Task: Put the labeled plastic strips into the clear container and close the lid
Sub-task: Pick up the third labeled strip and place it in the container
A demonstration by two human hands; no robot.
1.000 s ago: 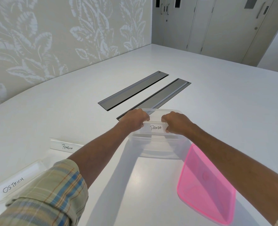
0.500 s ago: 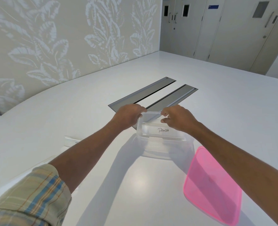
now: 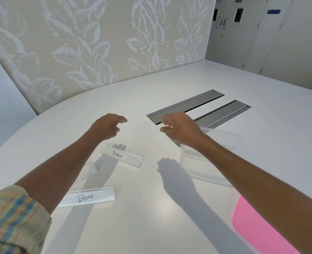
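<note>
Both hands have been drawn away from the clear rectangular plastic container (image 3: 197,169) and nothing is held. The fingers of the left hand (image 3: 106,128) and the right hand (image 3: 181,132) are loosely curled. The clear plastic strip labelled PENGUIN (image 3: 122,156) lies on the white table (image 3: 169,217), just on the person's side of the left fingers. Its long axis is set roughly left to right, and the left hand is judged the nearer.

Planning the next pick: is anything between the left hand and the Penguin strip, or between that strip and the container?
Nothing visible lies between the left hand and the Penguin strip; only bare table separates strip and container. The lid lies off it, but the right forearm crosses over the open top.
</note>
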